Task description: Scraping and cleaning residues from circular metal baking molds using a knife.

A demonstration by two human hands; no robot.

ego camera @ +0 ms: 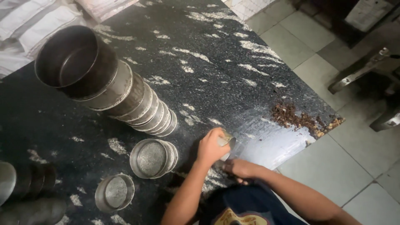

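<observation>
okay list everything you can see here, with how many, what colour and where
Tall stack of tins: one stack, count unclear, grey metal, upper left of counter.
Short stack of tins: one, grey metal, middle, below the tall stack.
Single tin: one, grey metal, lower left.
Dark tins: several, dark grey, left edge.
Crumbs: one pile, brown, counter's right corner.
Small tin: one, metal, near front edge, in the left hand.
Counter: one, black speckled white.
Floor: grey tiles, right.
Sacks: white, top left.
Left hand: gripping the small tin.
Right hand: on the counter edge beside it.

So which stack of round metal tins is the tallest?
The leaning stack of round metal tins at the black stone table's far left; the others beside it hold only a few tins.
</observation>
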